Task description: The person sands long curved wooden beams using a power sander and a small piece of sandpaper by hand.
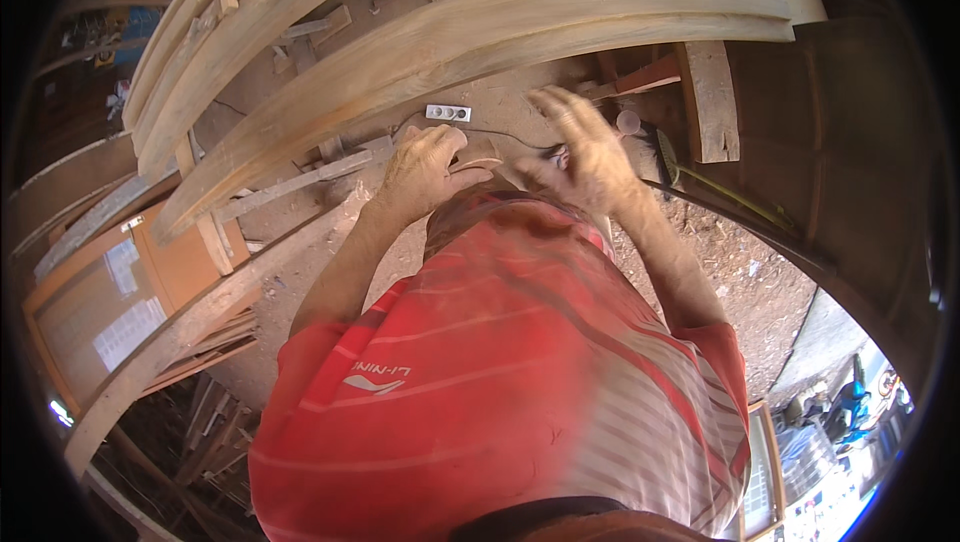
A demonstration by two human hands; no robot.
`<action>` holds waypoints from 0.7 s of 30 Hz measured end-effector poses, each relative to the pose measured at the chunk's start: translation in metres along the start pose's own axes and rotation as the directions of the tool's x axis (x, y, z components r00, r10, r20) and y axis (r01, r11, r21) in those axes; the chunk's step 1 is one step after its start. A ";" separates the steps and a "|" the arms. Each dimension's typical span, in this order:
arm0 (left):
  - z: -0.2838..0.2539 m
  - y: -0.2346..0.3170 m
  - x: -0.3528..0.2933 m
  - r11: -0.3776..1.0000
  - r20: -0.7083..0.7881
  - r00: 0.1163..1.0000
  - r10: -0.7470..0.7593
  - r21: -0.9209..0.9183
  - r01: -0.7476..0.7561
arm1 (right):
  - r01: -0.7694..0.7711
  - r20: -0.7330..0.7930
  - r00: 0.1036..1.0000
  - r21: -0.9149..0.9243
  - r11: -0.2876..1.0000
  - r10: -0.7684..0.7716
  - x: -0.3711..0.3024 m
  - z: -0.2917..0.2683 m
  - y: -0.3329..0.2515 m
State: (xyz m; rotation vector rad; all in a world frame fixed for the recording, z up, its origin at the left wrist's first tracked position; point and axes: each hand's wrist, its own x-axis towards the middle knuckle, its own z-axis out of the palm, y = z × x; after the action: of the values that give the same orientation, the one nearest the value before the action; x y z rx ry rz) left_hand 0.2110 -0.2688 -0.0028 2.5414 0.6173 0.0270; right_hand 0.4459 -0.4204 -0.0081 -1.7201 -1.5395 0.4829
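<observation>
My left hand [428,170] is in front of my body with its fingers curled. A thin, curved tan piece [480,166] sticks out between its fingers and thumb; its kind is not clear. To the right my right hand [592,164] is raised and slightly blurred, fingers stretched out and thumb apart, with no object seen in its grasp. Just behind its thumb is a small dark item [559,156], mostly hidden. Beyond both hands a long, curved wooden beam [440,47] spans the view.
A white power strip [448,114] with a dark cable lies on the dusty ground. More curved beams [235,32] stand at the far left. A wooden post end [709,107] and a dark panel [850,132] are at right. An orange-brown cabinet [120,292] stands left.
</observation>
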 end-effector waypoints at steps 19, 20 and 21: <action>-0.006 0.016 -0.042 0.706 -0.055 0.957 -0.285 -0.687 0.171 | 0.112 0.647 0.748 0.095 0.989 -0.147 0.059 0.013 -0.053; 0.005 0.019 -0.036 0.836 -0.248 0.924 -0.290 -0.535 0.119 | 0.154 0.596 0.787 0.055 0.986 -0.157 0.061 0.004 -0.046; 0.025 0.018 -0.028 0.932 -0.431 0.867 -0.251 -0.349 0.096 | 0.195 0.540 0.824 0.014 0.981 -0.172 0.065 -0.006 -0.036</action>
State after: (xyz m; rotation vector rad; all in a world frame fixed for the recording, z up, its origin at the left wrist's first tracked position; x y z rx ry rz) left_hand 0.1970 -0.3066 -0.0133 2.1542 0.9449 0.6473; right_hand 0.4392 -0.3605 0.0363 -1.5116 -2.1031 0.8965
